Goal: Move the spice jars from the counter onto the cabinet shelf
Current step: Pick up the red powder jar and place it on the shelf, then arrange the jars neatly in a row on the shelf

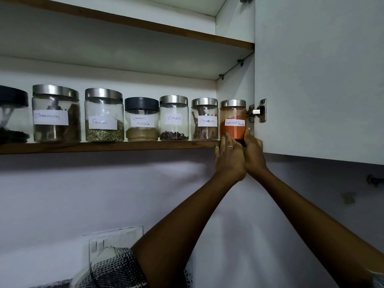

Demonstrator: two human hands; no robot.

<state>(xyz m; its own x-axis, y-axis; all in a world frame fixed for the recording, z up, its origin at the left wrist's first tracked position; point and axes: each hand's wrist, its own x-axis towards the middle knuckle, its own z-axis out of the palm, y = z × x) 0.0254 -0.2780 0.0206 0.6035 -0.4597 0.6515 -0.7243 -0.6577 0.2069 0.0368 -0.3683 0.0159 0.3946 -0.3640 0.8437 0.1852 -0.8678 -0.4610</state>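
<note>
A red chilli powder jar [233, 119] with a steel lid stands at the right end of the cabinet shelf [108, 146], beside the cabinet's side wall. My left hand [228, 156] holds its lower left side, fingertips on the glass. My right hand [254, 151] holds its lower right side. Left of it, a row of labelled glass jars stands on the shelf: cinnamon [204, 119], cloves [174, 118], garam masala [142, 119], fennel [104, 115], a larger cinnamon jar [55, 114] and a black-lidded jar [12, 115] at the frame's left edge.
The open cabinet door [320, 75] hangs at the right, its hinge [257, 111] close to the chilli jar. An upper shelf [124, 21] runs overhead. A wall switch plate [116, 240] sits below on the wall.
</note>
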